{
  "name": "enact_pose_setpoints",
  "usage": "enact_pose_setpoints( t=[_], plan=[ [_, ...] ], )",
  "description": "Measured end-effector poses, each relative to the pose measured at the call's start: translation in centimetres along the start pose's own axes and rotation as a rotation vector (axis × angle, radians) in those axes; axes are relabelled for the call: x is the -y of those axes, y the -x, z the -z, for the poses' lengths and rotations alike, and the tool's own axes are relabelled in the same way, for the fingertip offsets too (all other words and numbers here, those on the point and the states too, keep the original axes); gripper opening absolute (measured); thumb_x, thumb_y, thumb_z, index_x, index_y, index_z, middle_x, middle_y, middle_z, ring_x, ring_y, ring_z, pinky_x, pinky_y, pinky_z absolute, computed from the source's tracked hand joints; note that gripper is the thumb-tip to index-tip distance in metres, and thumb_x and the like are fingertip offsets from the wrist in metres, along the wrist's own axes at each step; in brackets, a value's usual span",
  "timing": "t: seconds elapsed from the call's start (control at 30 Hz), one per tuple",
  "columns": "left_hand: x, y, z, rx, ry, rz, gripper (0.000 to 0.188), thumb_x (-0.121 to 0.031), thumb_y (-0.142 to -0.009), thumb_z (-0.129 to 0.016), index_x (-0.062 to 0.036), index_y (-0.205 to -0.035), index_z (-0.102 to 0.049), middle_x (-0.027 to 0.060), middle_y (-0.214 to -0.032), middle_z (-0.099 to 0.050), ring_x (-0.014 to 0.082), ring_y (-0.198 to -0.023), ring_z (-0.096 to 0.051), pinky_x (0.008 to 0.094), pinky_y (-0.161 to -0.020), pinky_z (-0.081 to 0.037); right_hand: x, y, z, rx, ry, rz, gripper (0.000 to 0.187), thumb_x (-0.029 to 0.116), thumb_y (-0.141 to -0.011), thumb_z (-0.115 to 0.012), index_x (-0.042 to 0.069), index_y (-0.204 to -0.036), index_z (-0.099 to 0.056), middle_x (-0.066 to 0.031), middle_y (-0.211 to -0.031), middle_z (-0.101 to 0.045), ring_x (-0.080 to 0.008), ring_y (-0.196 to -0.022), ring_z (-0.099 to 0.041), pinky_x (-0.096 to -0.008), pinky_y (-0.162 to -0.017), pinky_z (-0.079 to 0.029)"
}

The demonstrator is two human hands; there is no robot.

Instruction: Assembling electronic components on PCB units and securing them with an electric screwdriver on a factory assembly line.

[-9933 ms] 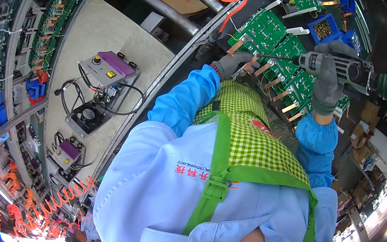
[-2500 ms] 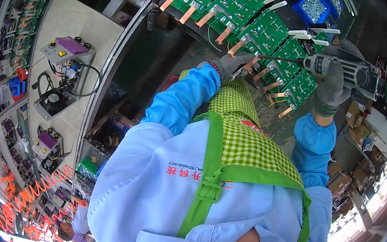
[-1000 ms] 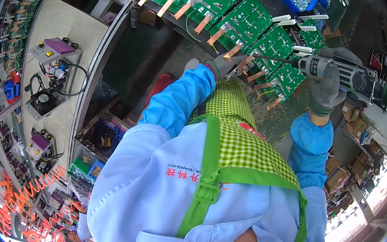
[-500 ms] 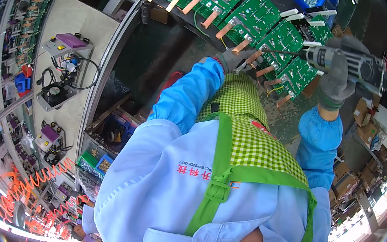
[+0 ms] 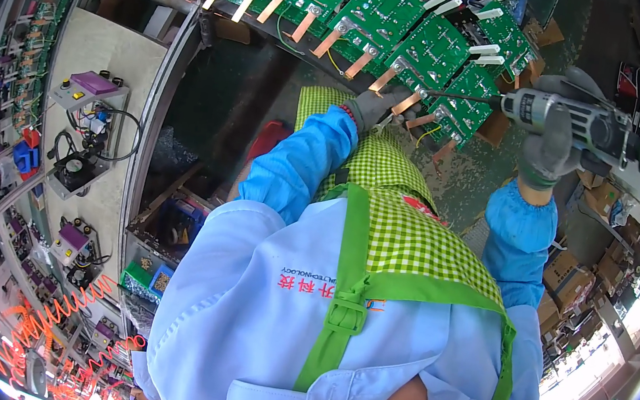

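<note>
My right hand [image 5: 551, 148] grips the electric screwdriver [image 5: 585, 125], bit pointing left at the circuit board [image 5: 460, 97] my left hand [image 5: 375, 109] pinches.

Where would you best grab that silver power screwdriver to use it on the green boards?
Likely around its thick barrel, from below, as the gloved right hand holds the power screwdriver now: the body lies level, its thin bit aimed left at a green circuit board.
</note>
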State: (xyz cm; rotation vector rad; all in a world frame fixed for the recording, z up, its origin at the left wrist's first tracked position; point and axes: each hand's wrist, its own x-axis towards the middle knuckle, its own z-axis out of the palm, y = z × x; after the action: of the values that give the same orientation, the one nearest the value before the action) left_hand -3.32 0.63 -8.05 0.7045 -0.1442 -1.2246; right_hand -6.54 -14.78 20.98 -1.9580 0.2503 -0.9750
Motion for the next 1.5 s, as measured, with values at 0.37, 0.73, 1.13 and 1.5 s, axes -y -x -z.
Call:
enact_pose_setpoints(
  t=[0.37,0.73,1.13,1.5],
  plan=[
    [-1.0,0.9,-3.5,-0.152,0.362,0.146,0.037,-0.032,-0.09,-0.052,-0.0011,-0.109,-0.056,0.0071,-0.097,-0.061,0.0118,-0.071,-0.056,0.0253,-0.061,-0.049,-1.3,-0.8,1.5,0.107,-0.24,-0.024,0.047,0.019,-0.072,-0.068,-0.003,-0.11,-0.052,-0.0135,-0.087,-0.064,-0.0167,-0.075,-0.062,-0.0307,-0.072,-0.052],
    [-1.0,1.0,-6.5,-0.374,0.273,0.062,0.031,-0.028,-0.089,-0.051,-0.0012,-0.104,-0.055,0.0078,-0.089,-0.059,0.0091,-0.062,-0.052,0.0231,-0.052,-0.046,-1.3,-0.1,0.6,0.089,-0.136,-0.043,0.052,0.028,-0.07,-0.059,-0.005,-0.109,-0.051,-0.0151,-0.082,-0.062,-0.021,-0.073,-0.061,-0.0326,-0.069,-0.052],
    [-1.8,1.3,-6.2,-0.387,0.064,0.053,0.03,-0.024,-0.088,-0.051,0.0032,-0.1,-0.056,0.0067,-0.079,-0.058,0.0094,-0.061,-0.049,0.0225,-0.053,-0.041,-1.7,0.5,0.4,0.259,-0.223,-0.054,0.038,0.018,-0.074,-0.059,0.002,-0.107,-0.048,-0.0113,-0.09,-0.062,-0.0163,-0.081,-0.058,-0.0289,-0.076,-0.047],
    [-1.6,1.0,-6.0,-0.369,0.21,0.068,0.032,-0.025,-0.088,-0.054,0.0062,-0.093,-0.058,0.0033,-0.065,-0.052,0.0088,-0.054,-0.048,0.022,-0.048,-0.039,-2.7,0.6,1.1,0.24,-0.296,0.003,0.034,0.007,-0.08,-0.059,0.0,-0.112,-0.05,-0.0101,-0.089,-0.063,-0.0163,-0.08,-0.06,-0.0287,-0.073,-0.049]
  ],
)
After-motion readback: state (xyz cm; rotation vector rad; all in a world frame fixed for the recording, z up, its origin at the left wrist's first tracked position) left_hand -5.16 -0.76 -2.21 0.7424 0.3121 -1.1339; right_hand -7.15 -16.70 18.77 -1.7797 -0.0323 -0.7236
